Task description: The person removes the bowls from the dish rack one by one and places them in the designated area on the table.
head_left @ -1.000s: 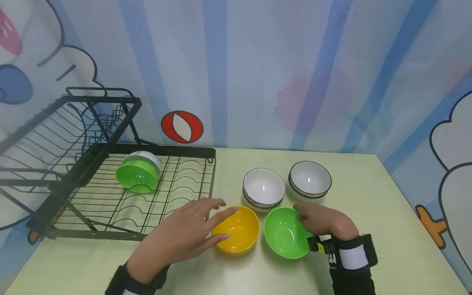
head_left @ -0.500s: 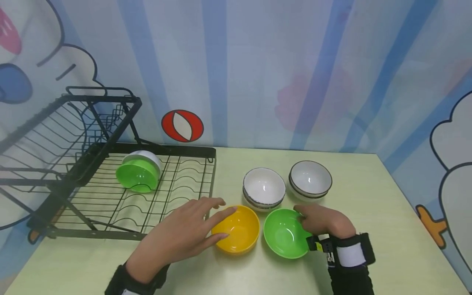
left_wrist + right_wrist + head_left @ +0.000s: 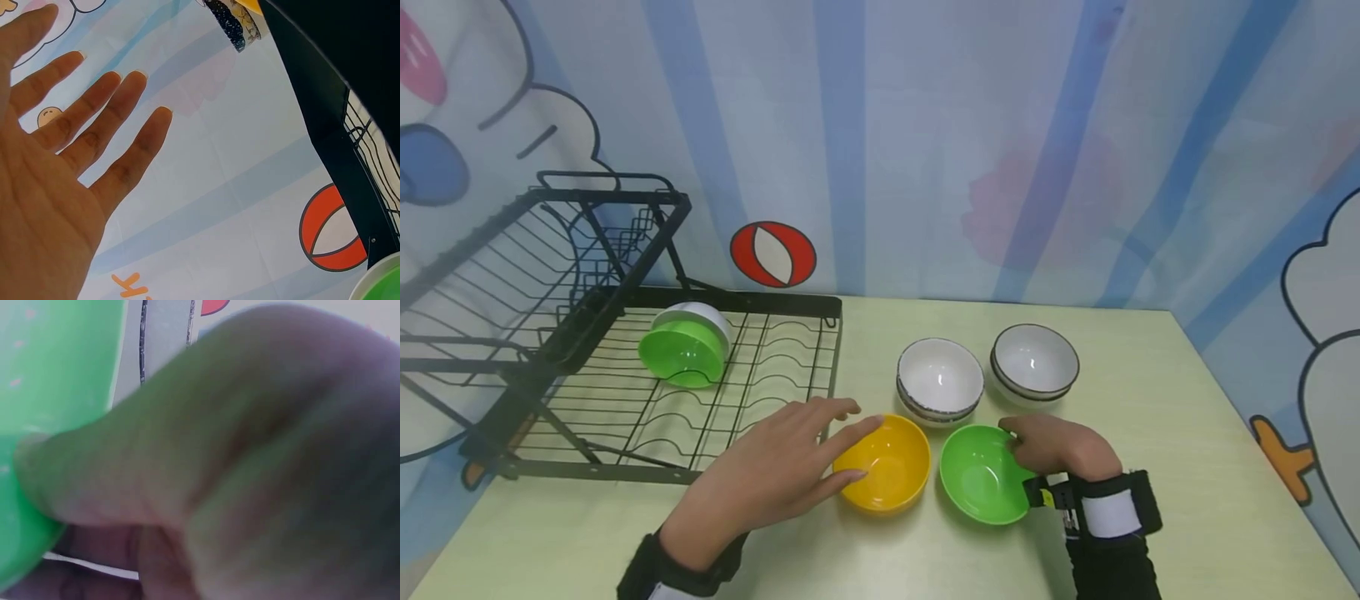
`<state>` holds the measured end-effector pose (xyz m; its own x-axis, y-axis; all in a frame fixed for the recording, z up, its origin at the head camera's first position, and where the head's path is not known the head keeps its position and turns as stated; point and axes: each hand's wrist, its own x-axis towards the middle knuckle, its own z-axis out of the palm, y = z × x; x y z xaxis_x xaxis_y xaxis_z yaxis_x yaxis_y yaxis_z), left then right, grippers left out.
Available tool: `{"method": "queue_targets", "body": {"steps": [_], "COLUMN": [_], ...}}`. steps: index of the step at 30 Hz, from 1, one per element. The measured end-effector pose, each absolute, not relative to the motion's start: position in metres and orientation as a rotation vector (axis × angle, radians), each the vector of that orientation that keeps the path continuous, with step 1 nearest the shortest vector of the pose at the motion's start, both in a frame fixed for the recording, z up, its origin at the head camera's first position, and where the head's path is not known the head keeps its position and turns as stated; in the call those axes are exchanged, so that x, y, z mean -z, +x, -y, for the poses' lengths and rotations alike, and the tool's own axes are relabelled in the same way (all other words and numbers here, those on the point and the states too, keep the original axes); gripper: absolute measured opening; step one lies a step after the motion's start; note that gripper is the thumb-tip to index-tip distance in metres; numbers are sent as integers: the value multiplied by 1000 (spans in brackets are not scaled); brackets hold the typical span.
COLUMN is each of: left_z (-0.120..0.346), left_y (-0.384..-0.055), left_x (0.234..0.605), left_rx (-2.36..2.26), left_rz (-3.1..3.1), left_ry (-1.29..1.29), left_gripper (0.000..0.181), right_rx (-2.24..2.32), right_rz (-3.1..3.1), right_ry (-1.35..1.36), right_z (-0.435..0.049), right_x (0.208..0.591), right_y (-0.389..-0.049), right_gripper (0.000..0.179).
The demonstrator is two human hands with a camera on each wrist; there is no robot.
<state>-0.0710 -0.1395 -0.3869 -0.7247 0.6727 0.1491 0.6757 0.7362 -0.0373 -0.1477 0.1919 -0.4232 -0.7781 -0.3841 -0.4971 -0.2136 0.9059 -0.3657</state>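
A yellow bowl (image 3: 895,479) and a green bowl (image 3: 981,479) stand side by side on the table. My left hand (image 3: 771,475) reaches over the left side of the yellow bowl, its fingers spread and thumb and forefinger overlapping the rim. In the left wrist view the same hand (image 3: 56,181) shows an extended palm with nothing in it. My right hand (image 3: 1060,446) pinches the green bowl's right rim. The right wrist view shows the right thumb (image 3: 87,475) inside the green bowl (image 3: 56,362), with the fingers outside below it.
Two stacks of dark-rimmed white bowls, a left stack (image 3: 940,379) and a right stack (image 3: 1035,362), stand behind the coloured bowls. A black dish rack (image 3: 625,473) on the left carries a tilted green bowl (image 3: 681,354) before a white bowl (image 3: 703,312). Its raised tier (image 3: 497,258) stands at far left.
Both hands stay in almost the same place. The right wrist has shifted very slightly left; the camera view has drifted a little.
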Motion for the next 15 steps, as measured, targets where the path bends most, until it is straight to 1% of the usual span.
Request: {"method": "queue_targets", "body": {"steps": [2,6,15], "left_z": [139,139,138], "left_y": [-71,-72,-72], "left_x": [386,386,385], "left_rx": [26,32,28], "left_rz": [2792,2788,2826], "left_ry": [-1086,-1094,-1074], "left_gripper": [62,61,61], "right_rx": [407,434,479], "right_rz": [-2490,-2485,-2470], "right_ry": [-438,-446,-426], "right_z": [-193,-194,-197], "right_x": [423,423,420], "right_y": [-148,-148,-147], "right_gripper": [29,23,25]}}
